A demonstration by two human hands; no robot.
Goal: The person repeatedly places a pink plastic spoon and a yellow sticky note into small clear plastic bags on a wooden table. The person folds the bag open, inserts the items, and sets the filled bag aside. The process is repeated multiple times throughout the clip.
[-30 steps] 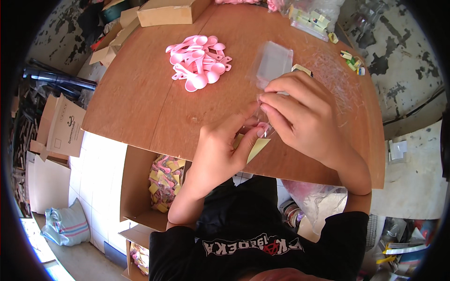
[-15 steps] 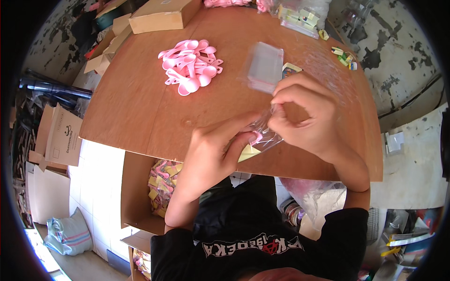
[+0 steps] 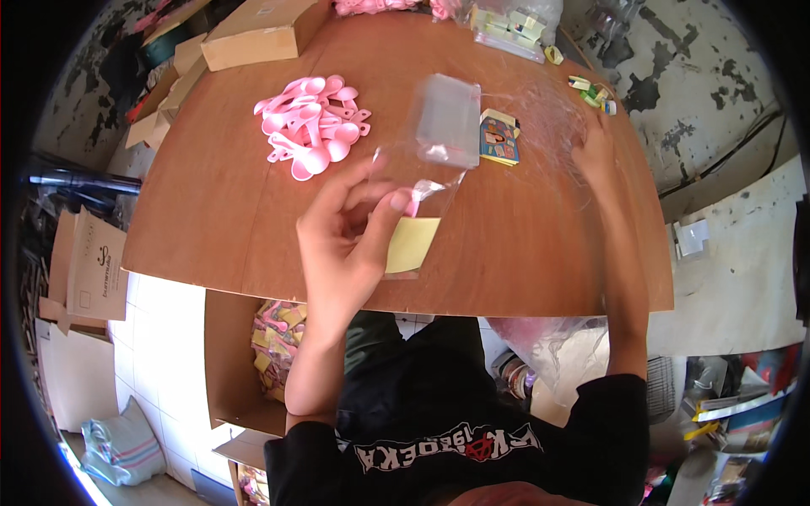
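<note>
My left hand (image 3: 346,236) pinches a clear plastic bag (image 3: 440,196) above the near middle of the table. Inside the bag are a pale yellow card (image 3: 413,244) and a bit of pink plastic (image 3: 413,205), mostly hidden behind my thumb. Out to the right, my right hand (image 3: 596,150) reaches over a tangle of thin clear plastic strips (image 3: 548,114); its fingers look stretched and apart, slightly blurred. A stack of clear bags (image 3: 451,122) lies ahead, beside a pile of printed cards (image 3: 499,139). Pink measuring spoons (image 3: 310,122) are heaped to the left.
Small green, white and yellow pieces (image 3: 593,93) lie at the table's right edge. A cardboard box (image 3: 261,35) and a clear container (image 3: 510,34) stand at the back. Below the near edge, an open carton (image 3: 228,363) holds many packed pink-and-yellow bags (image 3: 278,337).
My right hand has let go of the bag's top and moved away to the far right over the plastic strips. My left hand has lifted and tilted the bag, showing more yellow card.
</note>
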